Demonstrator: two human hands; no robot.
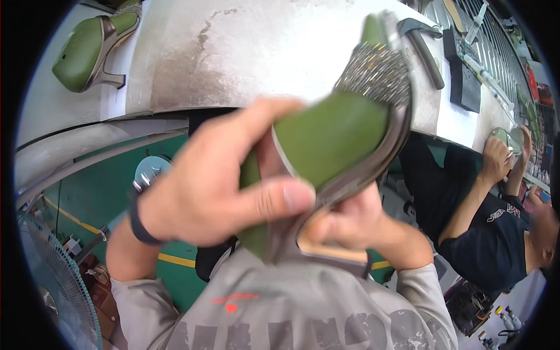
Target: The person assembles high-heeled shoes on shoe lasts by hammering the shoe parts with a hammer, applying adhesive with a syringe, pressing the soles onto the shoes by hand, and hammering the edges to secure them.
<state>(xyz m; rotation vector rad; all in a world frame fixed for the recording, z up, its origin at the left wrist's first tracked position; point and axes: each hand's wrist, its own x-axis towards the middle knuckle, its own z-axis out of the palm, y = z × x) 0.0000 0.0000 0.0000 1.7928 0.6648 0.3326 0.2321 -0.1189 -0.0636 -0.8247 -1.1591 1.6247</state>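
Green high-heeled shoe [326, 137], with a sparkly grey band across its front and a metallic grey edge, is held up in the air close to the camera, in front of the near edge of the grey desk [233, 52]. The left hand [204, 186] wraps it from the left, its fingers [274, 198] pressed around the green upper with the thumb laid across the side. The right hand [350, 224] sits under the shoe, its fingers curled and pinching the sole near the tan heel end.

The step in hand looks like turning and inspecting the shoe; a next move would call for a steady two-handed hold while it is rotated or lowered onto the desk.

A second green shoe [87, 49] stands on the desk, far to the left of the held one. A hammer [423, 41] lies on the desk just right of the held shoe's toe. Further right, another person in a dark shirt [496, 233] works at the same desk.
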